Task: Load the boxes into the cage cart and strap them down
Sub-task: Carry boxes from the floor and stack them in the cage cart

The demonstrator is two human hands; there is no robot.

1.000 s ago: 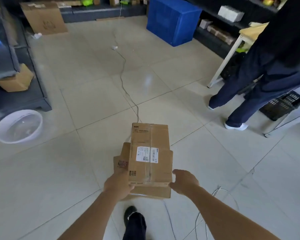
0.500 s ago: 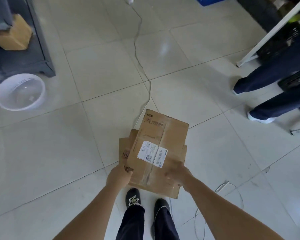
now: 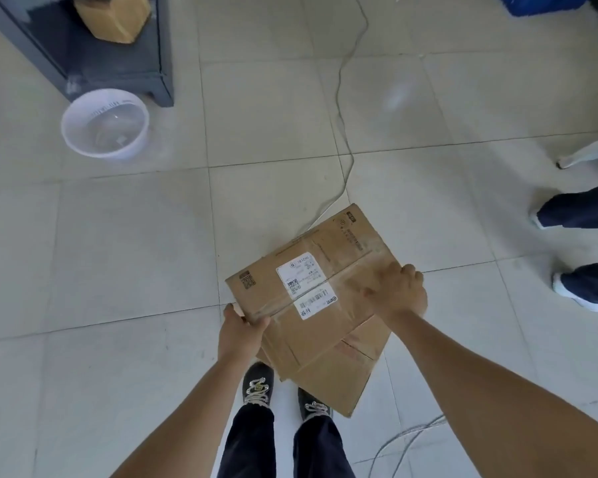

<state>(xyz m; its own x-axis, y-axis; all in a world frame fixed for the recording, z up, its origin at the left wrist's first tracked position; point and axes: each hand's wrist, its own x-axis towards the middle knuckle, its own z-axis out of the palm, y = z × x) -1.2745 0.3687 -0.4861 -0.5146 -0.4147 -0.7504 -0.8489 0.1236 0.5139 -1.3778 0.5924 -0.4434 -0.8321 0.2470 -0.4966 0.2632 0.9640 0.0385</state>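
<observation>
I carry a stack of two brown cardboard boxes above the tiled floor. The top box (image 3: 311, 270) bears white shipping labels and clear tape, and is turned diagonally. A second box (image 3: 339, 377) shows beneath it at the near right. My left hand (image 3: 239, 331) grips the top box's near left corner. My right hand (image 3: 399, 294) lies over its right edge, slightly blurred. No cage cart or strap is in view.
A white plastic basin (image 3: 106, 127) sits on the floor at the left beside a dark grey shelf unit (image 3: 118, 77) holding a small cardboard box (image 3: 116, 15). A thin cable (image 3: 342, 132) crosses the tiles ahead. Another person's legs (image 3: 587, 215) stand at the right, by a white table leg (image 3: 587, 151).
My view has tilted further down and turned left. The top box has rotated clockwise on the stack, and my right hand has moved from its near edge up onto its right side.
</observation>
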